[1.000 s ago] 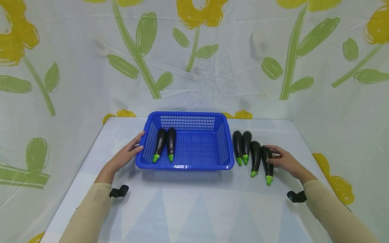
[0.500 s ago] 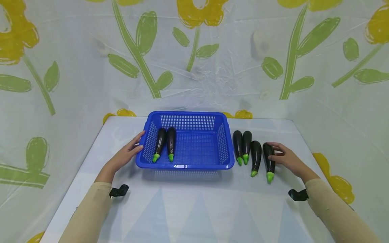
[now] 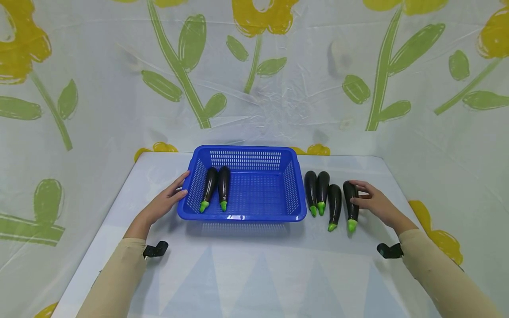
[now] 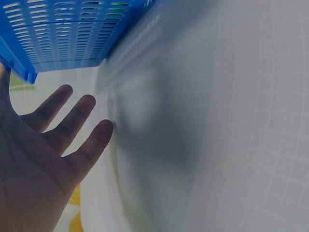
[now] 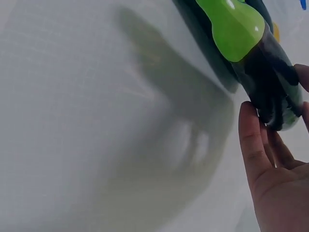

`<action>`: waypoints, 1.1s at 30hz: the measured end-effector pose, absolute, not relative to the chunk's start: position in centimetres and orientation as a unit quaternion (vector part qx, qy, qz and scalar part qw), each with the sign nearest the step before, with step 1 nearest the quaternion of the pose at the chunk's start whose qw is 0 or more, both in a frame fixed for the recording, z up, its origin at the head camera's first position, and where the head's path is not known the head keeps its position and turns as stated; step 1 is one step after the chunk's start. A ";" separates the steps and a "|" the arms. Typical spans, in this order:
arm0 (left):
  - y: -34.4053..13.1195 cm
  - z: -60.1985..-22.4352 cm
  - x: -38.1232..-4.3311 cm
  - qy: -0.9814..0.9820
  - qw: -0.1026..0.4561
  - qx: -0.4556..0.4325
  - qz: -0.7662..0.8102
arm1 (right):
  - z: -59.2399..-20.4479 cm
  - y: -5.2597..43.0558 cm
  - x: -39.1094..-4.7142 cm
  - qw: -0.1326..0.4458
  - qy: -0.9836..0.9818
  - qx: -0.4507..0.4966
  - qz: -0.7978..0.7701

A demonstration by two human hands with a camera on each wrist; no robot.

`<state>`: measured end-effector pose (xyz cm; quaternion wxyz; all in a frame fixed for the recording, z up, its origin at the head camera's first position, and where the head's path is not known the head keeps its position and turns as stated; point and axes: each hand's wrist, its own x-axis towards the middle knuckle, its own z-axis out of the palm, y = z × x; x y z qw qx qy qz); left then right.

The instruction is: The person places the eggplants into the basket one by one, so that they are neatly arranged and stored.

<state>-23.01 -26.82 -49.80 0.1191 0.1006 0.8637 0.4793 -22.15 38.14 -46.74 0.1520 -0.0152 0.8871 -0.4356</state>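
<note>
A dark eggplant (image 3: 351,201) with a bright green stem end is pinched between the thumb and fingers of my right hand (image 3: 375,204). In the right wrist view the eggplant (image 5: 270,82) casts a long shadow on the cloth. My left hand (image 3: 161,206) is at the left side of a blue plastic basket (image 3: 242,218); in the left wrist view, several fingers (image 4: 72,123) are straight and spread below the basket wall. Inside the basket, on its left, lie two eggplants (image 3: 224,185), stems toward me.
Three more eggplants (image 3: 335,204) lie in a row on the white table (image 3: 254,274), between the basket and my right hand. A flower-patterned sheet (image 3: 302,101) hangs behind and at both sides of the table.
My right hand has shifted the eggplant slightly right, then away from me; its stem end now sits higher in the head view. The left hand and basket have stayed put.
</note>
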 end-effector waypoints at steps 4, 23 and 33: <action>-26.8 -49.7 -22.9 0.863 0.120 0.098 0.481 | -46.6 37.8 -22.7 0.152 0.885 -0.019 -0.440; -26.8 -49.6 -23.0 0.866 0.126 0.085 0.476 | -45.2 34.8 -24.5 0.155 0.874 -0.039 -0.458; -27.1 -50.0 -23.3 0.866 0.124 0.089 0.476 | -44.6 33.2 -25.0 0.153 0.869 -0.054 -0.468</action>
